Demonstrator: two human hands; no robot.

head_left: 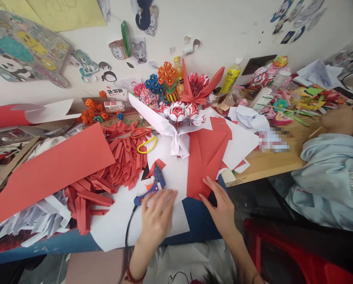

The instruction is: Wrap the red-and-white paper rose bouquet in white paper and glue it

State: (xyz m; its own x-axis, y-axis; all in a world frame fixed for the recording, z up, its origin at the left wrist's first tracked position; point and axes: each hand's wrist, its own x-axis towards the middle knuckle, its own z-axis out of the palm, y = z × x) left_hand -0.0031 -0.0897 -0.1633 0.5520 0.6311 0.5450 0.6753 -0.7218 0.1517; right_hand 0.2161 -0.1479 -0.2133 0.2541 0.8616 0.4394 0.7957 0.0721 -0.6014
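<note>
Over a white sheet [170, 227], my left hand [157, 215] hovers palm down with loosely bent fingers, and nothing shows in it. Just beyond its fingertips lies a blue hot glue gun [159, 179], its black cord trailing toward me. My right hand [220, 207] rests at the near edge of a creased red paper sheet [207, 157], thumb and fingers apart and touching it. Behind the red sheet stands a bouquet of red-and-white paper flowers [178, 112] wrapped in white paper [179, 142].
Folded red paper strips [126, 157], scissors [147, 145] and a large red sheet [58, 165] lie to the left. Bottles [231, 75] and paper flowers [167, 75] line the wall. At right, another person's sleeve [330, 177] is beside the wooden table [271, 165].
</note>
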